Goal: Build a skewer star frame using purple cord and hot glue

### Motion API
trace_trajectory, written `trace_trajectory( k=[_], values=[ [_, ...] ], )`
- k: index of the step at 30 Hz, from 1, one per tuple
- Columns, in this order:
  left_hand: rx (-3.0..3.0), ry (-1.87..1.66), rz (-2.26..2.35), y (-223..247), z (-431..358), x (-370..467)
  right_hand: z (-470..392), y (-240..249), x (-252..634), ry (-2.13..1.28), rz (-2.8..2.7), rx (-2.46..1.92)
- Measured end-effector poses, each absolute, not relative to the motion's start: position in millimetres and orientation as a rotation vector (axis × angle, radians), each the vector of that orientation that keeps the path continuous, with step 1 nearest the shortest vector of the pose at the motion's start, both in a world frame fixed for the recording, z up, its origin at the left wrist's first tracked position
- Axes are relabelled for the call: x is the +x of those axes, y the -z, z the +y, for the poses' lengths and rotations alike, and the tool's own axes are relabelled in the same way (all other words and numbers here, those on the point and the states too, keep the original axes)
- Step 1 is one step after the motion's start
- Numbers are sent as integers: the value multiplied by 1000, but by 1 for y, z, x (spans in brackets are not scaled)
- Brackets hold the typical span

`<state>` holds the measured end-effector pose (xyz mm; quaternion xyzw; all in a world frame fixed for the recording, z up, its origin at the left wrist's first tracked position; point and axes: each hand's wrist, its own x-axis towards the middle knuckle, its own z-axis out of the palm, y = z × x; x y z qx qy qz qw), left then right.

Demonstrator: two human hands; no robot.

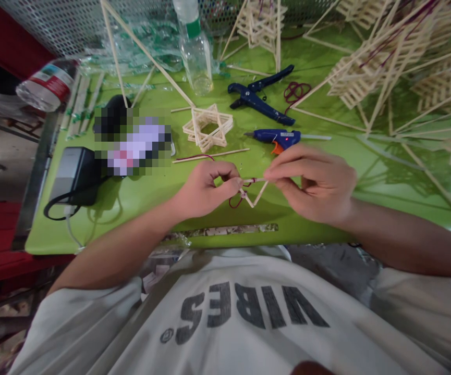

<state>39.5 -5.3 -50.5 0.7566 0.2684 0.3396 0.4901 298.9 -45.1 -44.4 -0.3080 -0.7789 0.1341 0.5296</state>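
The left hand point(208, 188) and right hand point(313, 182) each have a grip clamped on a small wooden-stick frame point(260, 194) — tied with dark red cord point(254, 180) — over the table's point(381, 177) near middle. Farther off lie a stick star point(196, 130) and, right of it, a blue glue gun point(278, 136).

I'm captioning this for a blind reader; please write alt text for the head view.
A person's left hand and right hand pinch a small triangle of thin sticks, with dark red cord on it, over a green table. Beyond lie a star of sticks, a blue glue gun and a dark blue cutter, with larger stick structures at the right.
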Motion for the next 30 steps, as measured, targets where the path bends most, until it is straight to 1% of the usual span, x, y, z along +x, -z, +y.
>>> trace_trajectory(
  k=[8, 13, 20, 30],
  values=[
    [1820, -792, 692, 49, -6, 41, -44, 51, 299, -422, -1811, -726],
    [1816, -798, 677, 49, -6, 41, -46, 42, 298, -376, -1913, -774],
    [1800, -813, 669, 51, -6, 41, -42, 48, 301, -328, -1974, -832],
    [1800, -786, 689, 49, -8, 42, -46, 50, 296, -442, -1929, -889]
  ],
)
